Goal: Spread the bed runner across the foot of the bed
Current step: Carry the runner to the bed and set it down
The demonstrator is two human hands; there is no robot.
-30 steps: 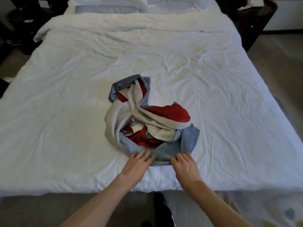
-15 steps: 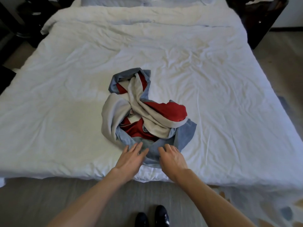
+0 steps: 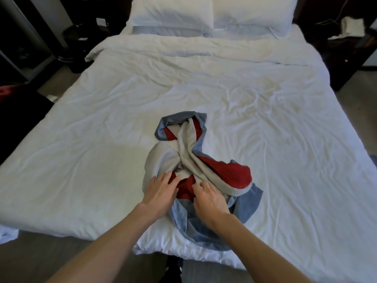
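Both hands have gone fwd, from the heap's near blue edge up onto its middle. Bed runner [image 3: 206, 158], red, grey and blue, lies bunched in a twisted heap nr the foot of the bed, roughly centred side to side, blue edge almost at the foot edge. Left hand [image 3: 161, 193] rests on the red part, fingers straight and spread, holding nothing. Right hand [image 3: 210, 201] sits just beside it w/ fingers bent into a grey fold; can't tell if it pinches cloth. White duvet [image 3: 91, 144] is creased all over. Pillows [image 3: 171, 13] lie at the head. Dark nightstand [image 3: 346, 64] stands far right, dark bin [image 3: 76, 52] far left, grey floor [image 3: 40, 256] below.
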